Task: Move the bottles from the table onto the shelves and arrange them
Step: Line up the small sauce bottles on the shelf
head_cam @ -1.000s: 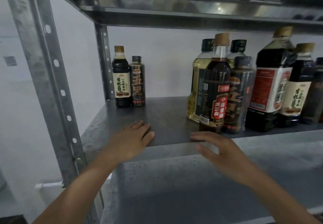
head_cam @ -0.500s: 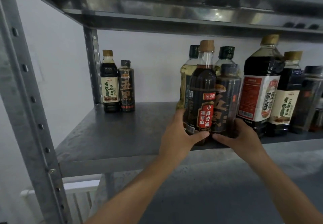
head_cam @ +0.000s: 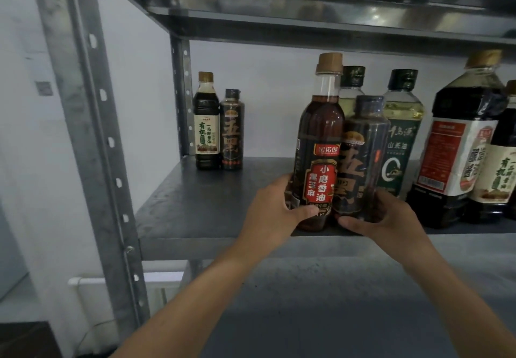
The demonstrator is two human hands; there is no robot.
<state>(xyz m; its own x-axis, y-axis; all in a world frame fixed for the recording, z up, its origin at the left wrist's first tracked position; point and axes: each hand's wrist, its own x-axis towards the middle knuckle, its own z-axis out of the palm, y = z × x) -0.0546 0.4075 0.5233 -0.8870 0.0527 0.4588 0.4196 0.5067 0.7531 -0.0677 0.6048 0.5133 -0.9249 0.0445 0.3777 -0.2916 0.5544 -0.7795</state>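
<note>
Firstly, head view: a person's two bare forearms reach up to a grey metal shelf [head_cam: 209,204] in a steel rack.
Left hand [head_cam: 275,209]: grips the tall dark-brown bottle with a red label and tan cap [head_cam: 319,145] low down, thumb across the label's foot, fingers [head_cam: 282,182] curled round its left side.
Right hand [head_cam: 382,218]: grips the dark cylindrical bottle with gold characters [head_cam: 363,151], thumb at its base, fingers [head_cam: 384,195] wrapped round the right side.
Held bottles: upright, touching side by side at the shelf's front edge; whether their bases rest on it cannot be told.
Behind them: two clear bottles of yellow oil with dark green caps [head_cam: 402,123].
Right end: a large dark bottle with a white and red label [head_cam: 460,145], beside a smaller dark bottle with a cream label [head_cam: 502,168].
Back left corner: a slim dark bottle with a cream label and gold cap [head_cam: 206,123] just beside a second dark cylindrical bottle [head_cam: 231,131], well apart from the rest.
Frame: a perforated steel post [head_cam: 92,134] at left; an upper metal shelf [head_cam: 307,17] overhead.
</note>
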